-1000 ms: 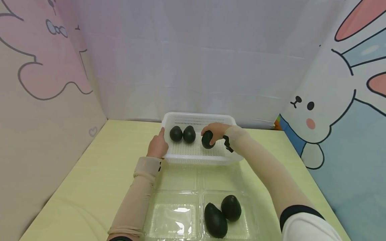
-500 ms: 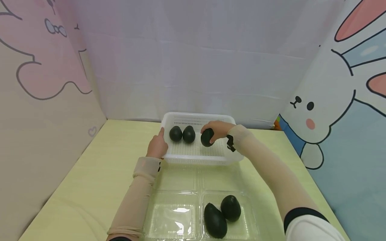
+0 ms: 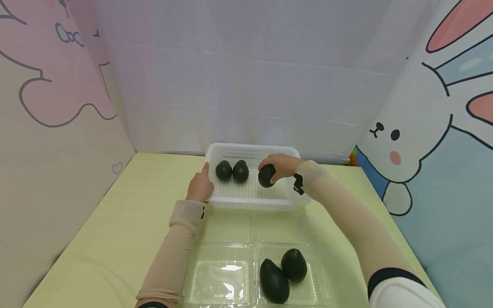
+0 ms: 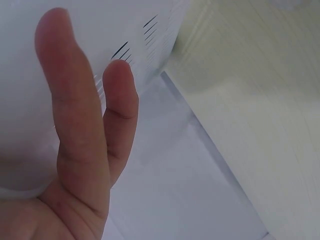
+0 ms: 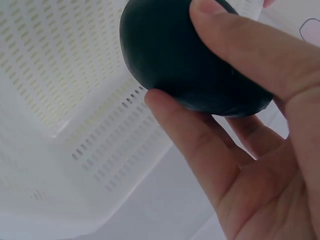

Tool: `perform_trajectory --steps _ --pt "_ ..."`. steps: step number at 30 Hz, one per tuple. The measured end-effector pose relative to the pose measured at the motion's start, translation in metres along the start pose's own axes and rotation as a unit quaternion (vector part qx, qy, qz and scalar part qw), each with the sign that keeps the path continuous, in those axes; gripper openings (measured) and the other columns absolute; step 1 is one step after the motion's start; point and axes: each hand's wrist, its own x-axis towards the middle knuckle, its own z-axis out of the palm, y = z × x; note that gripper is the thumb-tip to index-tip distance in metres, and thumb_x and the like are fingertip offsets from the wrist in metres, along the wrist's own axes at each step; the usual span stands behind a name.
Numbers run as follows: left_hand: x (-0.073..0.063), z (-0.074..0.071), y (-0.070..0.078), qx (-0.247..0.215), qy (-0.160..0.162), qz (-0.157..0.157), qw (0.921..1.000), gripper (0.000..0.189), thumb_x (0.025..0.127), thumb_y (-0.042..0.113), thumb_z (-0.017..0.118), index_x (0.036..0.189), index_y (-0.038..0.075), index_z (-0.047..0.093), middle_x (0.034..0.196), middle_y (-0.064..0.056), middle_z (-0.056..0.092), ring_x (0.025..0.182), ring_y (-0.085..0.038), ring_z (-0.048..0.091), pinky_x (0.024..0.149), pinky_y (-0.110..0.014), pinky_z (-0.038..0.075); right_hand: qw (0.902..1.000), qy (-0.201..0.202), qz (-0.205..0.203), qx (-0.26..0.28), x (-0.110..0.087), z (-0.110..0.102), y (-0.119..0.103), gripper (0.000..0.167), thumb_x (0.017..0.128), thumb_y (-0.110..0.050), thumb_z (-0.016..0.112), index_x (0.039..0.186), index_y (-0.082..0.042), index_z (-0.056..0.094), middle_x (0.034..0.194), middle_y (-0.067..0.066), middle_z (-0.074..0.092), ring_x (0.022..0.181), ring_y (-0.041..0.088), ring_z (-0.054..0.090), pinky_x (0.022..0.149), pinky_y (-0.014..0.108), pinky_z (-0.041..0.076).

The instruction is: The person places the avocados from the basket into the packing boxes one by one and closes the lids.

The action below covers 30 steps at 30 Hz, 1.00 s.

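Note:
In the head view my right hand holds a dark green avocado over the right half of a white perforated basket. The right wrist view shows thumb and fingers around that avocado, the basket's slotted wall behind it. Two more avocados, a left one and a right one, sit side by side in the basket's left half. My left hand rests against the basket's left side, index finger straight along the rim. In the left wrist view its fingers extend beside the white wall.
A clear plastic tray with compartments lies in front of the basket. Its near right compartment holds a long avocado and a rounder one. A white curtain hangs behind the pale yellow table.
The right hand, holding the avocado, has risen slightly and shifted a little right within the basket. The left hand stays at the rim.

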Motion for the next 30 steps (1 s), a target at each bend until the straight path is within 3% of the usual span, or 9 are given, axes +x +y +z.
perform_trajectory --steps 16,30 --pt "0.0 -0.002 0.0 -0.001 -0.001 0.01 1.0 0.072 0.092 0.001 0.046 0.156 0.008 0.014 0.118 -0.033 0.051 0.078 -0.036 0.058 0.035 -0.028 0.048 0.9989 0.022 -0.04 -0.011 -0.018 -0.006 -0.01 0.058 0.077 -0.014 0.082 0.131 -0.012 0.06 0.131 0.01 0.056 0.121 0.029 0.051 0.101 0.045 0.046" --pt "-0.001 -0.003 -0.001 -0.008 -0.005 0.007 0.9999 0.072 0.092 0.001 0.046 0.156 0.008 0.013 0.119 -0.033 0.05 0.077 -0.035 0.058 0.035 -0.028 0.049 0.9981 0.041 -0.046 0.008 -0.04 -0.012 -0.014 0.056 0.078 -0.011 0.081 0.13 -0.012 0.06 0.13 0.011 0.055 0.119 0.03 0.051 0.096 0.044 0.05"
